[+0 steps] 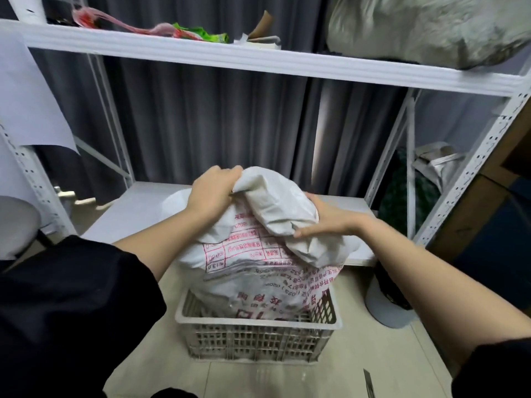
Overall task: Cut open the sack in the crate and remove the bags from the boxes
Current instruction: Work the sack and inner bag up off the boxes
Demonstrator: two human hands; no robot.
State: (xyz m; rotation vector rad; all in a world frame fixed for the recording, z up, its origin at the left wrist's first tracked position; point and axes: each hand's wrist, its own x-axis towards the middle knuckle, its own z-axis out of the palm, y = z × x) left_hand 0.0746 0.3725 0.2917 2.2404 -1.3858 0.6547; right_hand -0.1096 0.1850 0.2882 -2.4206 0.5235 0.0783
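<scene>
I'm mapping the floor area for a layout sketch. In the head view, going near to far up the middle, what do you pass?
Knife blade → crate → printed sack → the hands gripping its top, left hand and right hand → low shelf board → grey curtain.

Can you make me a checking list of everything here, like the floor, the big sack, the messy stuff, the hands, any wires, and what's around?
Surface: pale tiled floor.
Job's things: white printed sack stands in grey slatted crate; blade lies on floor; no boxes seen.
Clutter: cap beside crate.
Grippers: left hand grips sack's bunched top; right hand holds its folded neck.
Cables: nothing seen.
Surroundings: white metal shelving, grey curtain.
</scene>
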